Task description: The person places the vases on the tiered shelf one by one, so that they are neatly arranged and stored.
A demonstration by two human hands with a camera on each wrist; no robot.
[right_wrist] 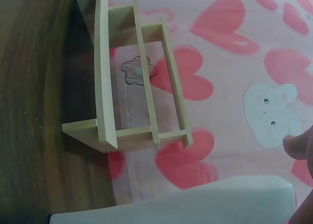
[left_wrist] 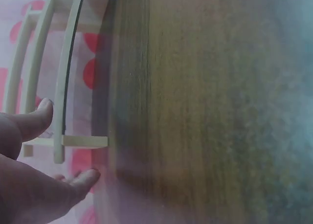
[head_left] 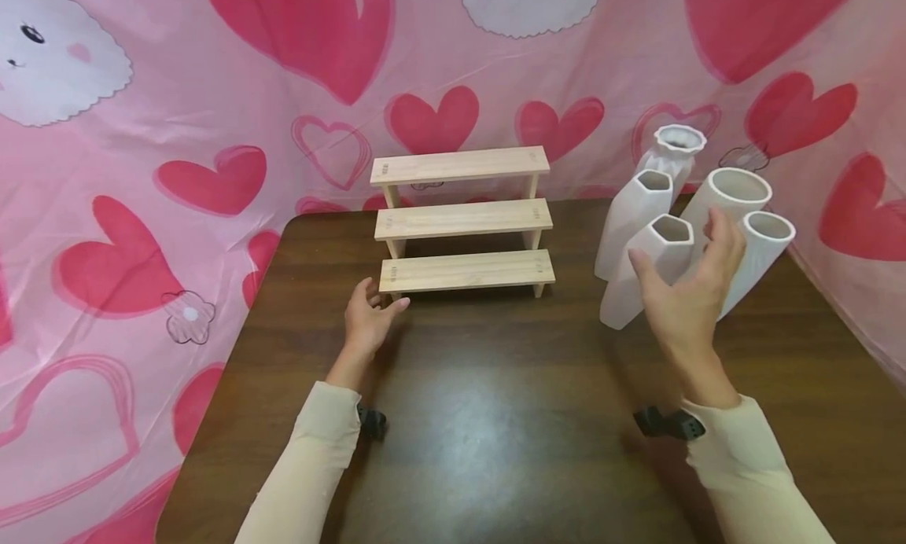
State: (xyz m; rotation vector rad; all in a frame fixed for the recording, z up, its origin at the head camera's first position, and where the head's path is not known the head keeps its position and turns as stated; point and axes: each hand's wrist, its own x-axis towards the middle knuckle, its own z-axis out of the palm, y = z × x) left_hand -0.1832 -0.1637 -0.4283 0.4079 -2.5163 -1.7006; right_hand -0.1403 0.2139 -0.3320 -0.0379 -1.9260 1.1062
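A three-step wooden shelf stand (head_left: 467,271) stands at the back middle of the table. My left hand (head_left: 366,324) is at its front left corner, thumb and fingers apart on either side of the lowest step's end in the left wrist view. To the right, my right hand (head_left: 685,312) reaches over the front white vase (head_left: 628,294), which has a five-sided mouth. Its thumb and fingers are spread near the rim, not closed round it. This vase's pale side (right_wrist: 195,204) fills the bottom of the right wrist view, with the thumb (right_wrist: 297,148) above it.
Behind the front vase stand another five-sided vase (head_left: 623,226), a scallop-rimmed vase (head_left: 665,163) and two round-mouthed vases, one wide (head_left: 701,206) and one slimmer (head_left: 753,257). A pink heart-patterned cloth (head_left: 233,56) hangs behind the brown table (head_left: 467,418) and along its sides.
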